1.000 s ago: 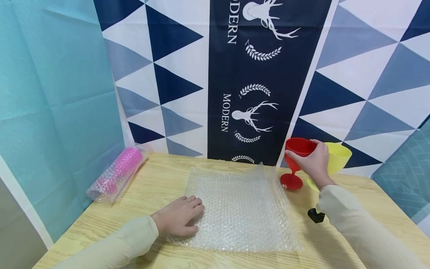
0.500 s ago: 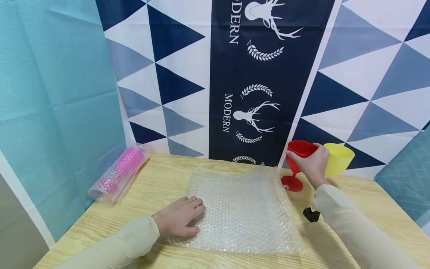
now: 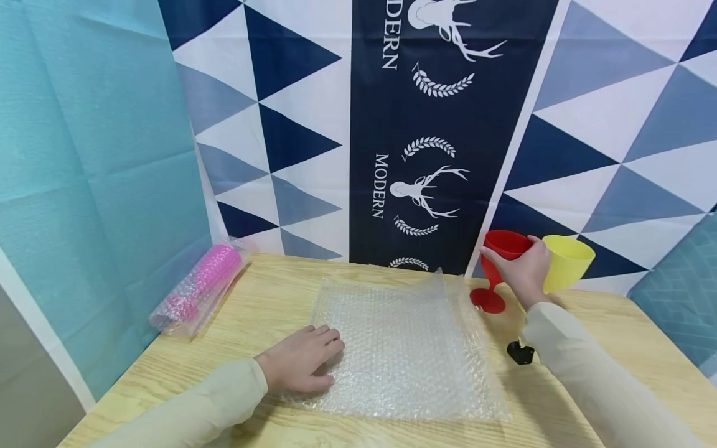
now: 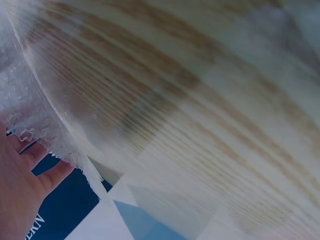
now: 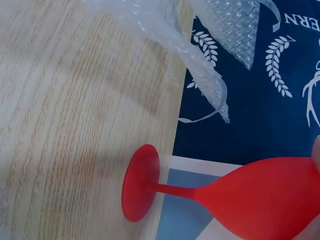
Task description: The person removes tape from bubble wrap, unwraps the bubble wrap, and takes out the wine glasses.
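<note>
My right hand [image 3: 525, 269] holds a red goblet [image 3: 493, 269] by its bowl, thumb on the near side and fingers at the far rim. The goblet is upright; its round base shows close to the tabletop in the right wrist view. Just right of that hand stands a yellow goblet [image 3: 570, 266], its lower part hidden by the hand and sleeve. My left hand [image 3: 304, 359] rests with relaxed fingers on the left edge of a flat sheet of bubble wrap [image 3: 406, 354]. The left wrist view catches fingers [image 4: 55, 175] at the wrap's edge.
A pink object [image 3: 213, 270] wrapped in bubble wrap lies at the back left by the blue-green cloth [image 3: 106, 186]. Behind the wooden table [image 3: 269, 298] hangs a patterned cloth [image 3: 305, 143]. A small black device [image 3: 521, 353] shows beside the right cuff.
My right wrist and sleeve have shifted slightly left, and the yellow goblet's base has become hidden. The grip on the red goblet and the left hand on the wrap stay the same.
</note>
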The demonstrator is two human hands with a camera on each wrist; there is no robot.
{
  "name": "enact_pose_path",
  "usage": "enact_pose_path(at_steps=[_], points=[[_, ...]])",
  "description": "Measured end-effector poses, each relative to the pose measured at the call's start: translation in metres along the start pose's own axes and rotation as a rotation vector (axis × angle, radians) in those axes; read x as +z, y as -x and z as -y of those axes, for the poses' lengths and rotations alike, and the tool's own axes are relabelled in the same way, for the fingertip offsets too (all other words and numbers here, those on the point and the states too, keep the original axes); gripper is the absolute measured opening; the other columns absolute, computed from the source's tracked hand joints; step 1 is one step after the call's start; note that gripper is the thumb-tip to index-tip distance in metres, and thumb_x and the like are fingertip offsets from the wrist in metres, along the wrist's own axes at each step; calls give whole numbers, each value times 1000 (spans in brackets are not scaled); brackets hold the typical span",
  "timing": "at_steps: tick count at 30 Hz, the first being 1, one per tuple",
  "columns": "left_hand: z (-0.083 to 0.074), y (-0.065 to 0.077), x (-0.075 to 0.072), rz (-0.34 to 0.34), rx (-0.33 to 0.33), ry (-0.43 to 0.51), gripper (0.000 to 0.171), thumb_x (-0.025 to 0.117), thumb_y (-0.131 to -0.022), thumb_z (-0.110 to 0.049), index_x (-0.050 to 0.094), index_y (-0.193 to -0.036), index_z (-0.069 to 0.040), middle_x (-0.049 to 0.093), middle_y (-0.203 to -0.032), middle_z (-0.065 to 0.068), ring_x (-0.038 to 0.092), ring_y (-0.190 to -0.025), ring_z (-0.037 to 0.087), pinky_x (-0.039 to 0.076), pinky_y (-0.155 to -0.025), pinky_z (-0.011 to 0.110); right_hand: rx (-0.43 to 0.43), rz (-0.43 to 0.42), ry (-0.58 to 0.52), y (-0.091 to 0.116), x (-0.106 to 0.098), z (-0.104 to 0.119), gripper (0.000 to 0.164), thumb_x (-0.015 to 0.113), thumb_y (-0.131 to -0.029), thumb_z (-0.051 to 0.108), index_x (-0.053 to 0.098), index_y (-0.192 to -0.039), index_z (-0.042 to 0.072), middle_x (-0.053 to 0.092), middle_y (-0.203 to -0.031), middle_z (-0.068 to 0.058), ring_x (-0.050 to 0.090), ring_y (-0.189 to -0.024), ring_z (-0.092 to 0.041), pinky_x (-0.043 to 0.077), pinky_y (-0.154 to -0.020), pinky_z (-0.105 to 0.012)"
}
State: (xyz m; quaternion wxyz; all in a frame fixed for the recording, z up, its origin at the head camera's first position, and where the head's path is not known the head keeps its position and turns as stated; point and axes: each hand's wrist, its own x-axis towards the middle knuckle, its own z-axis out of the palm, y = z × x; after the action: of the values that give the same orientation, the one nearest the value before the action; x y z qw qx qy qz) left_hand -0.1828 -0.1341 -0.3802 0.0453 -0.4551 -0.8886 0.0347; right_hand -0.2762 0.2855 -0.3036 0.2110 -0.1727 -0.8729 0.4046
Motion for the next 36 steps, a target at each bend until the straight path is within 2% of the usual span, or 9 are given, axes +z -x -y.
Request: enact_pose_path(at_steps=[10, 18, 27, 36], points=[[-3, -3, -3, 32, -7, -15, 47, 56, -90, -48, 54, -125, -17, 59, -121, 0, 55, -108, 14, 50, -87, 32, -44, 28, 12, 2, -5, -1, 98, 73, -85, 33, 10, -155, 6, 26, -158, -22, 32, -140, -43, 47, -104, -57], [-2, -3, -4, 42, -11, 3, 47, 55, -91, -47, 53, -126, -16, 59, -124, 1, 56, -112, 16, 51, -90, 35, -142, -23, 67, 10, -12, 4, 98, 74, -84, 34, 12, -156, 9, 25, -157, -22, 31, -140, -42, 48, -102, -60], [-1, -4, -5, 37, -5, -10, 46, 56, -90, -48, 54, -124, -17, 59, -122, 0, 56, -109, 15, 51, -88, 33, -295, -53, 96, 37, -20, 20, 98, 79, -80, 27, 18, -154, 10, 22, -158, -20, 26, -143, -41, 47, -97, -66], [-2, -4, -6, 44, -15, 0, 47, 57, -90, -48, 55, -125, -16, 59, -123, 1, 56, -112, 16, 51, -90, 35, -497, -16, 117, 67, -15, 33, 97, 85, -73, 29, 29, -149, 6, 34, -149, -24, 34, -135, -42, 51, -89, -65]])
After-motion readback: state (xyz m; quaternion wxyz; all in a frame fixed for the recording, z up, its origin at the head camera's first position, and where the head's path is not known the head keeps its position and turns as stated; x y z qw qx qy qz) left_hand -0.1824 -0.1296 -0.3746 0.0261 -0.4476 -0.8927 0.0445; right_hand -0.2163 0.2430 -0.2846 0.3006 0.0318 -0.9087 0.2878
